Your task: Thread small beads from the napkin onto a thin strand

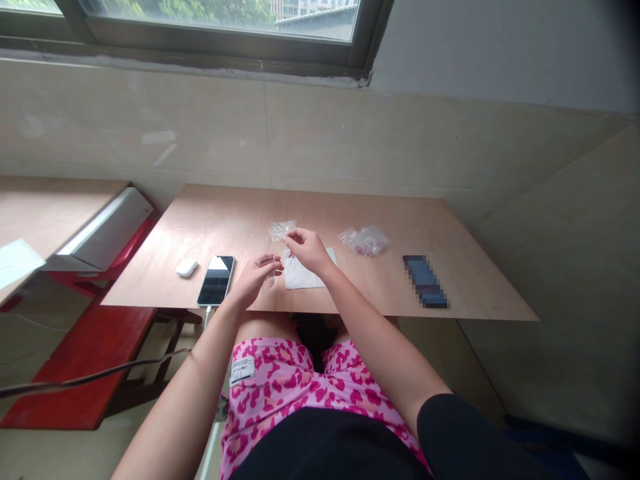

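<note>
My left hand hovers over the table's near edge, its fingers curled and pinched together. Something thin and clear glints at its fingertips, too small to name. Just above and to the right, my right hand has thumb and fingers drawn into a pinch; what it holds, if anything, cannot be made out. Under both hands lies a white paper sheet, with a small pinkish spot near its upper left. Behind the right fingertips is a clear plastic bag. Farther right sits a pile of clear bags with small pink pieces inside.
Left of my hands, a phone with a white cable plugged in lies beside a small white case. A dark, pixelated rectangular object lies at the right. The wooden table meets a tiled wall; a red bench stands lower left.
</note>
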The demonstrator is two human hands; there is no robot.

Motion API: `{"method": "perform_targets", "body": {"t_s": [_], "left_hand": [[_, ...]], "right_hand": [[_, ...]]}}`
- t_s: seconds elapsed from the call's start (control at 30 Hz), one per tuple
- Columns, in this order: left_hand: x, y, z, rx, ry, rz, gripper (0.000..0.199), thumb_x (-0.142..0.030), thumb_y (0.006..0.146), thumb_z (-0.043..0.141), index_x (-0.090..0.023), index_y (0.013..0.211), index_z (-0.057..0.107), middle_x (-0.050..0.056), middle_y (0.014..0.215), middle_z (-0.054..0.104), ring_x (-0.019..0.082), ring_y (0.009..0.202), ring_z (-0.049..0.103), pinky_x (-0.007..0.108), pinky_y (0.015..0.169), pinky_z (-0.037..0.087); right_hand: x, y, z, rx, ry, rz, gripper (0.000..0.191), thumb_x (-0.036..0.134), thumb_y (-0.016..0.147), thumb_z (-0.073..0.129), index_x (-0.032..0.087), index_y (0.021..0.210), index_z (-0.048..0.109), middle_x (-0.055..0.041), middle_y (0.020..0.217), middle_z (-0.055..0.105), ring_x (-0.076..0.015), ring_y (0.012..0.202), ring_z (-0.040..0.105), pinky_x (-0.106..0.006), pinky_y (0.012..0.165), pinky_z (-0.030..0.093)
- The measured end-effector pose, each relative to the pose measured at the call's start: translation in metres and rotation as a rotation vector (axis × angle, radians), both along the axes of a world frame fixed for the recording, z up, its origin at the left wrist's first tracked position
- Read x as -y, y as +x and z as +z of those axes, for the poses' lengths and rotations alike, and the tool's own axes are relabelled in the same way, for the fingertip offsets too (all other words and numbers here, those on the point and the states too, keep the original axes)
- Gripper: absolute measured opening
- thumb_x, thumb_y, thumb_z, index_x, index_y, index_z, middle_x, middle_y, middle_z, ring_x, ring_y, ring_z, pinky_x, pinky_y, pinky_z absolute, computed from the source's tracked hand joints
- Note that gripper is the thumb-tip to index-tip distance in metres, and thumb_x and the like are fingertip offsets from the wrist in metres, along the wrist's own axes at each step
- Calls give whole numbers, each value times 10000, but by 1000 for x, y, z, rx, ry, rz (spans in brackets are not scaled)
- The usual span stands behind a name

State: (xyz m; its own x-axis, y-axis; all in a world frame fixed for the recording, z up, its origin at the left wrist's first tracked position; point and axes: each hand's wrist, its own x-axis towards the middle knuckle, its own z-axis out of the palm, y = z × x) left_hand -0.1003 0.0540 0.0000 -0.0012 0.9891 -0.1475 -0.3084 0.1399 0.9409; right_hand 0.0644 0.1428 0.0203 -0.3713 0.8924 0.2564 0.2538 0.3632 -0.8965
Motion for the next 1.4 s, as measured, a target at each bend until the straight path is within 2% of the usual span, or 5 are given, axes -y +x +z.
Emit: {"method": "perform_targets", "body": {"t_s": [0.2, 0.5, 0.73, 1.17, 1.4], "left_hand": [[3, 0, 6, 41, 20, -25, 259, -293, 803, 828, -175, 1006, 718, 61, 927, 686, 190, 874, 669, 290, 746, 513], [1, -2, 19, 282, -53, 106, 295, -226, 719, 850, -185, 945, 665, 22, 838, 677, 174, 810, 671, 280, 698, 505], [0, -2, 16, 281, -39, 114, 292, -221, 716, 846, -172, 949, 678, 23, 833, 684, 169, 817, 675, 304, 781, 527], [2, -2, 11, -85, 65, 44, 214, -285, 796, 798, -173, 955, 707, 56, 909, 707, 200, 872, 664, 322, 827, 490], [12, 20, 21, -255, 216, -149, 206, -340, 868, 757, -191, 1003, 717, 60, 973, 710, 233, 949, 647, 324, 840, 470]], "right_hand": [[-5, -10, 27, 181, 131, 228, 141, 291, 928, 659, 179, 947, 743, -13, 888, 730, -137, 759, 662, -232, 698, 492], [-36, 20, -56, 587, 80, -240, 141, 187, 885, 649, 150, 933, 778, -122, 1022, 723, -258, 1043, 638, -320, 971, 450], [-50, -6, -69, 588, 72, -310, 176, 254, 894, 641, 174, 976, 774, -105, 1024, 711, -243, 1072, 604, -299, 990, 427], [-17, 4, -12, 168, -12, -263, 303, 380, 993, 483, 154, 1064, 670, -79, 954, 733, -181, 839, 689, -261, 731, 537], [45, 36, 44, 99, 179, 155, 134, 289, 920, 641, 205, 979, 727, -59, 1033, 716, -186, 928, 672, -278, 764, 531]]}}
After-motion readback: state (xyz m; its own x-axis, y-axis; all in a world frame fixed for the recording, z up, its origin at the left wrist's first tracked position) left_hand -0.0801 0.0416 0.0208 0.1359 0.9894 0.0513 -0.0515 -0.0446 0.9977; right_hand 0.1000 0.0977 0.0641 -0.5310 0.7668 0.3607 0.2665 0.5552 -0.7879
